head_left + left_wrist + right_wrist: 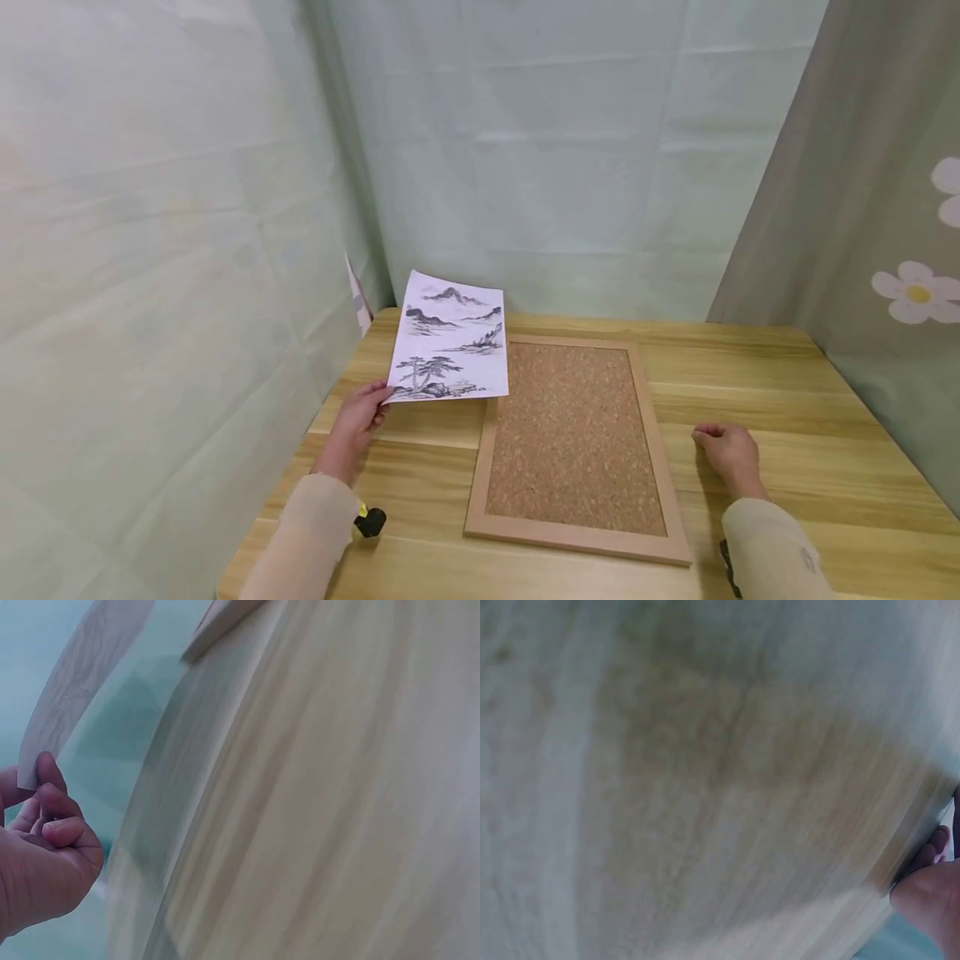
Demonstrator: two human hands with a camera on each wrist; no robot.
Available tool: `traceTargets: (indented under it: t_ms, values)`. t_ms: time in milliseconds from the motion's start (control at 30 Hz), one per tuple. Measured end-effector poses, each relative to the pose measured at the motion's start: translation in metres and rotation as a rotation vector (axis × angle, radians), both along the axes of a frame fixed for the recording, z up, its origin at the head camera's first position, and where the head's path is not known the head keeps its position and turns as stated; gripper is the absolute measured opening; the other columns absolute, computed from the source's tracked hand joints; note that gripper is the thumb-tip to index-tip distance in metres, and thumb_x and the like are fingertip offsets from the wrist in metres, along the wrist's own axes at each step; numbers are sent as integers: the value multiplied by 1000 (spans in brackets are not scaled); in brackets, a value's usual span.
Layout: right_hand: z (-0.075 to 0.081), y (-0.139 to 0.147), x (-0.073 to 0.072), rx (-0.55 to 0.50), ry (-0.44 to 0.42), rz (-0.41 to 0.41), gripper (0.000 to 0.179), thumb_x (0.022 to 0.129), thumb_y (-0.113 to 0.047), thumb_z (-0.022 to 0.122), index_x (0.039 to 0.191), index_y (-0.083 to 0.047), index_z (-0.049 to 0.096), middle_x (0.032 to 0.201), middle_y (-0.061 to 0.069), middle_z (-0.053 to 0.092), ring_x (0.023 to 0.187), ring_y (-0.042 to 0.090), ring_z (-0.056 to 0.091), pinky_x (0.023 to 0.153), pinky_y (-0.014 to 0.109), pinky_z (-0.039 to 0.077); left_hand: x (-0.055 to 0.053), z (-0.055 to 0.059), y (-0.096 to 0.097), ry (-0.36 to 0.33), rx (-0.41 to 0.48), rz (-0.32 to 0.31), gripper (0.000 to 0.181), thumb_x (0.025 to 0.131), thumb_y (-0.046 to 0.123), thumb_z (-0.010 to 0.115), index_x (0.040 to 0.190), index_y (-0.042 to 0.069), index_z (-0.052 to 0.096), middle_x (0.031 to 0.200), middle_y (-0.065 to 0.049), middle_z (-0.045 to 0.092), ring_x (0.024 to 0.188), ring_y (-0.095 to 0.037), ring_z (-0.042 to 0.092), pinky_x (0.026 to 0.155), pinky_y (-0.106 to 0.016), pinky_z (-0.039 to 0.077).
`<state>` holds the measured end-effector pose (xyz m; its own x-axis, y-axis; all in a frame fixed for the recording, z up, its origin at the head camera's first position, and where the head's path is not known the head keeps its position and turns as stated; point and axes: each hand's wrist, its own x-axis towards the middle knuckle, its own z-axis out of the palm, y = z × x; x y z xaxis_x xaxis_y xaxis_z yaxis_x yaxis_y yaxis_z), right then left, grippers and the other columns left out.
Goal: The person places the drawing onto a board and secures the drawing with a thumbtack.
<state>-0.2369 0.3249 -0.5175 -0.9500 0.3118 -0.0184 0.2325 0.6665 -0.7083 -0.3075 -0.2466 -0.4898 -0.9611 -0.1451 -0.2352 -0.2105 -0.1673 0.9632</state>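
Note:
My left hand pinches the lower left corner of a white sheet of paper printed with a black ink landscape of mountains and pines. The paper is tilted up above the table and overlaps the upper left corner of a wood-framed cork board in the head view. In the left wrist view, the thumb and fingers grip the sheet's edge. To the right of the board, my right hand is loosely curled close over the tabletop, with no object showing in it. Only part of that hand enters the right wrist view.
The wooden table carries the board near its middle. Pale green cloth hangs behind and at the left; a grey-green curtain with white flowers hangs at the right. A black and yellow piece shows by the left sleeve.

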Motion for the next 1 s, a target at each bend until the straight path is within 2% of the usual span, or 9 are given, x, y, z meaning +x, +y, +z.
traceTargets:
  t_ms: [200,500,767,867,1000]
  values:
    - [-2,-36,-45,1,35,77,28,98,-15,58,105,11,68,108,29,66,101,44,57,90,55,40,7,3,2,60,1,34,20,99,6,59,115,-5,58,71,7,56,60,-4,45,46,-14,32]
    - [-3,-94,-105,-20,83,196,28,98,-15,59,103,11,68,105,28,67,99,43,58,88,54,41,17,-5,14,139,-38,74,24,97,4,60,116,-11,61,68,6,59,59,-6,44,47,-16,30]
    - [-2,-94,-105,-28,81,201,29,98,-15,59,105,12,67,108,29,66,104,46,56,91,56,40,30,-13,58,131,-132,-6,30,96,9,61,119,-10,60,74,6,60,65,-9,52,57,-22,40]
    - [-4,-94,-105,-30,83,195,29,98,-15,60,104,12,67,108,29,66,103,45,56,90,55,41,34,-15,66,150,-172,-49,31,96,8,62,118,-12,59,79,3,62,66,-9,53,59,-23,45]
    - [-5,-95,-106,-33,90,189,28,98,-15,60,104,12,68,108,29,66,102,44,57,90,55,41,39,-15,71,176,-238,-108,31,93,4,65,117,-15,58,78,-1,63,59,-9,52,55,-22,46]
